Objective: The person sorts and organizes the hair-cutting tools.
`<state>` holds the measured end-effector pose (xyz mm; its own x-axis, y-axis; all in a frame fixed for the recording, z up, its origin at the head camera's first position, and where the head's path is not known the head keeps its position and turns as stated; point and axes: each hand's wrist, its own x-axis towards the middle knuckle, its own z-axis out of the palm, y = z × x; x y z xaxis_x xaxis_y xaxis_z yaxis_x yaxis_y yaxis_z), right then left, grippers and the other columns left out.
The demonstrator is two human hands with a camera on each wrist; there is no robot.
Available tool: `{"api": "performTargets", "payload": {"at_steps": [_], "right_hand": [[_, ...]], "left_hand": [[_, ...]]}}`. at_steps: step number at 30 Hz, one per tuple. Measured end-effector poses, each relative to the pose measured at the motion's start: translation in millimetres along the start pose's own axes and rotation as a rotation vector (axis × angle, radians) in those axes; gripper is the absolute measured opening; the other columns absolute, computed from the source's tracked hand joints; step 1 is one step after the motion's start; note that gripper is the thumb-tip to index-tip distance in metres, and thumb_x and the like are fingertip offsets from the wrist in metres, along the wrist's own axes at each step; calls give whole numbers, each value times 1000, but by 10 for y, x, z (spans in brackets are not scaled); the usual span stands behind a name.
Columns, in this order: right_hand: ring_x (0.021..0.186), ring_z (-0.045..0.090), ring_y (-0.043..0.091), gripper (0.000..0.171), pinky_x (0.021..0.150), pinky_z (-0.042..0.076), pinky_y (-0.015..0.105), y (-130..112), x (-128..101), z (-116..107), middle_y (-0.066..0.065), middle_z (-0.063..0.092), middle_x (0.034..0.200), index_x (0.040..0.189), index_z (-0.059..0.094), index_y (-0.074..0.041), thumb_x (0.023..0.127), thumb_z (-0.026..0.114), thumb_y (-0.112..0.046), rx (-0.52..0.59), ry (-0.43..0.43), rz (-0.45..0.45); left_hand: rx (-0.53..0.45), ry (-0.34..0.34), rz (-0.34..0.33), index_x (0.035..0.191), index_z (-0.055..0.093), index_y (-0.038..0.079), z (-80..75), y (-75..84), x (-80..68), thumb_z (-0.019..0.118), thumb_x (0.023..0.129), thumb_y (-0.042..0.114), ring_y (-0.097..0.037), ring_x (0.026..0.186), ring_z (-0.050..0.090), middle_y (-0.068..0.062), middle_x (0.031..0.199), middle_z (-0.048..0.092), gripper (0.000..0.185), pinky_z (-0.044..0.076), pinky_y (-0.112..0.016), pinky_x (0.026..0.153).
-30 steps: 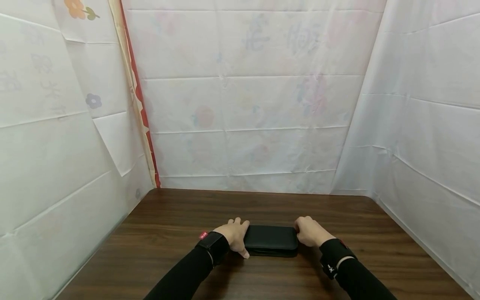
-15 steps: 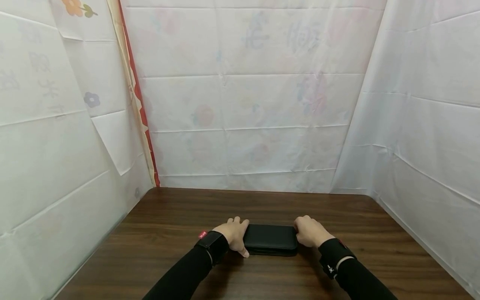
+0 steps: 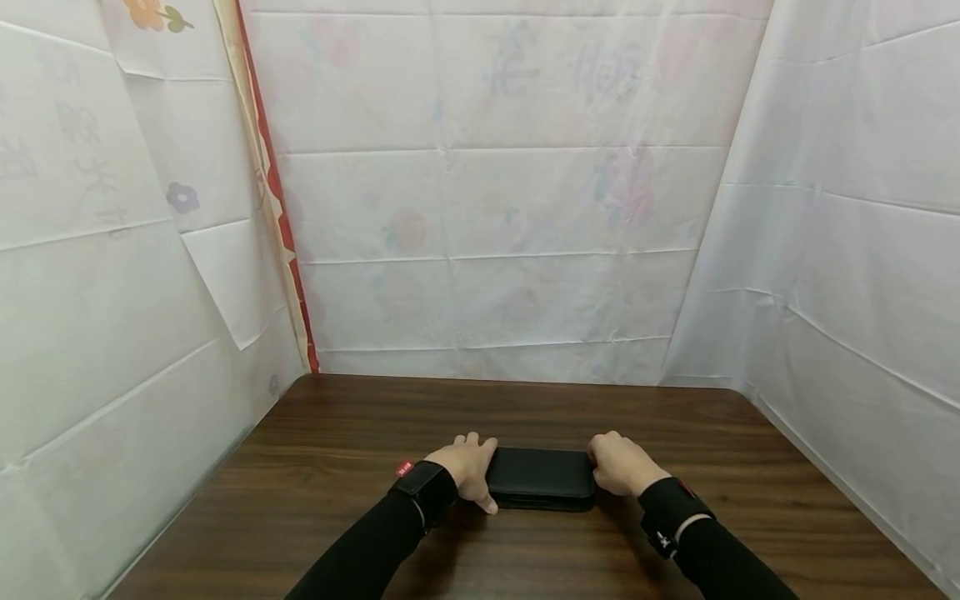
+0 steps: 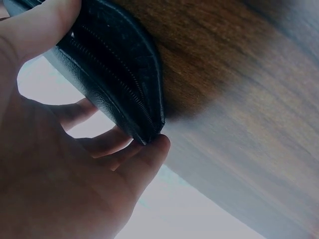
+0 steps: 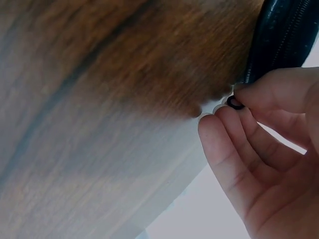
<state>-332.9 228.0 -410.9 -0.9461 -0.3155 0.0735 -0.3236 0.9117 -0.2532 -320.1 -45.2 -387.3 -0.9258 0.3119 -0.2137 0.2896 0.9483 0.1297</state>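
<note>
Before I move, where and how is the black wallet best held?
I'd hold the wallet by its left end, from the left, thumb at the near corner, fingers at the far one, as the left hand does: it lies flat, and the right hand pinches a small dark ring at the other end.

Left hand, black case between, right hand, table.

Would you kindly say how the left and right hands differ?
The left hand grips the wallet by its left end; the right hand pinches a dark ring at the right end. The left hand's fingers are spread; the right hand's sit closer together. Each has a black wristband.
</note>
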Motion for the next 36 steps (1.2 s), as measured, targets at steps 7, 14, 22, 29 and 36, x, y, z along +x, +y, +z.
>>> {"api": "performTargets", "payload": {"at_steps": [7, 14, 22, 29, 36], "right_hand": [[53, 35, 14, 31, 54, 28, 33, -18, -26, -3, 0, 36, 61, 67, 52, -13, 86, 58, 11, -6, -12, -17], [52, 32, 13, 38, 53, 26, 33, -21, -58, -26, -2, 30, 60, 63, 45, -16, 85, 59, 12, -20, -7, -20], [56, 44, 16, 24, 56, 34, 35, -35, -61, -75, 2, 49, 66, 73, 60, -11, 85, 63, 10, -23, -25, -14], [63, 51, 19, 17, 61, 43, 38, -39, -73, -107, 4, 57, 75, 80, 66, -8, 84, 68, 9, -6, -55, 12], [64, 53, 19, 15, 62, 46, 38, -61, -85, -120, 5, 58, 77, 82, 66, -6, 82, 70, 8, -12, -59, 3]], "left_hand": [[26, 12, -5, 157, 38, 20, 28, -16, 21, 89, 75, 48, -30, 136, 42, -13, 151, 40, 101, 44, -48, 103], [36, 21, 7, 157, 39, 20, 38, -2, 32, 89, 75, 49, -30, 134, 43, -13, 150, 42, 100, 45, -47, 103], [21, 20, 3, 157, 38, 20, 8, -10, 9, 89, 75, 48, -31, 136, 42, -14, 152, 40, 100, 44, -48, 104], [37, 17, -3, 157, 38, 21, 27, 0, 11, 89, 75, 50, -30, 136, 42, -13, 152, 40, 100, 44, -47, 103], [36, 30, -1, 156, 40, 20, 25, -2, 6, 89, 74, 49, -29, 132, 44, -13, 149, 42, 100, 45, -47, 102]]}}
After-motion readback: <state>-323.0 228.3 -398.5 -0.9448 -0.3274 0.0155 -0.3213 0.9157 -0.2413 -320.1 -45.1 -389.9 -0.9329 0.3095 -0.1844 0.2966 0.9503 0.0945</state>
